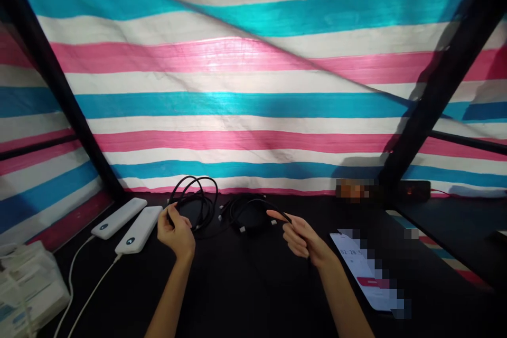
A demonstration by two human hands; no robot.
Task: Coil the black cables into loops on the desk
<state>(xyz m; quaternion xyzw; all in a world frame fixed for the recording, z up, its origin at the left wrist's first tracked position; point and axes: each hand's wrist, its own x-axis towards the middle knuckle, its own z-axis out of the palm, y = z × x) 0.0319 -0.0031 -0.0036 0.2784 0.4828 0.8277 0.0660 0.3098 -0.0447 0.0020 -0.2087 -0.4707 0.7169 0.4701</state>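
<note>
My left hand (178,232) is closed with thumb and fingers pinched on a black cable (216,195), whose loops rise and curve away to the right. My right hand (304,240) wraps its fingers around a stretch of black cable (279,210), with the index finger pointing left along it. Whether both hands hold one and the same cable, I cannot tell. Between and beyond the hands, more black cables (233,214) lie coiled on the black table (253,285), some with pale connector ends (243,229).
Left of my left hand lie two white power banks (139,229) with white cords plugged in. A clear plastic bag of boxes (37,280) sits at the left edge. A lit phone (362,269) lies right of my right hand. Striped sheeting (237,142) hangs behind, between black posts (420,116).
</note>
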